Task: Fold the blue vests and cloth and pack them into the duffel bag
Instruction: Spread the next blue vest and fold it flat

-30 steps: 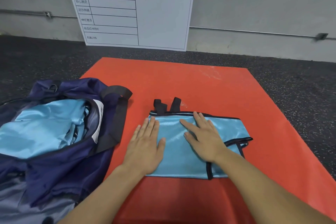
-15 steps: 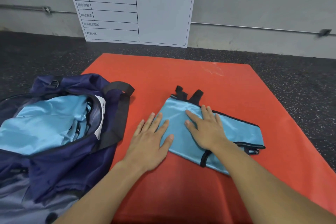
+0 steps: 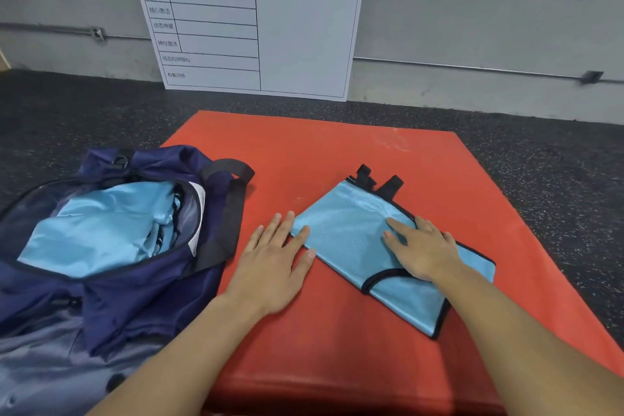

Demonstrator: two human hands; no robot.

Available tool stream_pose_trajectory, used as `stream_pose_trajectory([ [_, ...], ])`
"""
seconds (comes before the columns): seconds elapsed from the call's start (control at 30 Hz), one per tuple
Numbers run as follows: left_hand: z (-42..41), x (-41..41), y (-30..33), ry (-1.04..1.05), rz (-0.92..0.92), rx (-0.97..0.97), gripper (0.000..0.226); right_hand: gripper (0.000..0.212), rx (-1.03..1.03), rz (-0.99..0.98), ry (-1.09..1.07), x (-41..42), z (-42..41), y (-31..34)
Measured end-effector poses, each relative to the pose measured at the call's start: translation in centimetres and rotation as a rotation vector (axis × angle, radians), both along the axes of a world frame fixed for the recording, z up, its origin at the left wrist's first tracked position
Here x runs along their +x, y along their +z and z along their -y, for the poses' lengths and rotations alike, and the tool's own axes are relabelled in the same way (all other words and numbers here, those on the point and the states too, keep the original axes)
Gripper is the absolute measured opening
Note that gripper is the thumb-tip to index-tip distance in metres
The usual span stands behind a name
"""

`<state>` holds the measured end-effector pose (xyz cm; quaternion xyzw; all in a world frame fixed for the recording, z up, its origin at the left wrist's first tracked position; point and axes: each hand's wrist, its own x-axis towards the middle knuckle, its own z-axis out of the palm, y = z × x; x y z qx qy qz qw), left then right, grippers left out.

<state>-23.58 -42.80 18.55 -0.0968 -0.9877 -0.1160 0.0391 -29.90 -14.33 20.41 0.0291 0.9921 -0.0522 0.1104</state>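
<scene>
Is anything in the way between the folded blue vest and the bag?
Nothing visible blocks it. The vest lies on the red mat under both hands, left and right. Only bare mat separates it from the open bag, which already holds blue cloth.

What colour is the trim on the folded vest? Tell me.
Black, edging the light blue folded vest on the red mat; seen in the head view.

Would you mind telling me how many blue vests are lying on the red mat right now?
1: the folded vest lies on the red mat under the right hand. More blue fabric sits inside the duffel bag, pieces uncountable.
</scene>
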Motion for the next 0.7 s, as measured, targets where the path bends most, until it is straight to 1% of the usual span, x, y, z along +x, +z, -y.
stream_pose_trajectory([
  [0.27, -0.2, 2.6, 0.7, -0.042, 0.045, -0.043, 0.085, 0.058, -0.015, 0.042, 0.029, 2.8, -1.7, 0.8],
  [0.37, -1.0, 3.8, 0.8, -0.115, 0.068, -0.043, 0.085, 0.058, -0.030, 0.048, 0.066, 4.0, -3.2, 0.2],
  [0.47, -2.3, 5.0, 1.0, -0.200, 0.080, -0.061, 0.080, 0.059, -0.030, 0.086, 0.030, 5.2, -5.2, 0.0],
  [0.57, -3.3, 5.6, 1.4, -0.239, 0.089, -0.057, 0.078, 0.059, -0.070, 0.142, 0.054, 6.4, -6.5, 0.7],
  [0.7, -3.7, 5.9, 2.0, -0.236, 0.091, -0.041, 0.083, 0.060, -0.128, 0.185, 0.117, 8.1, -7.1, 1.0],
])
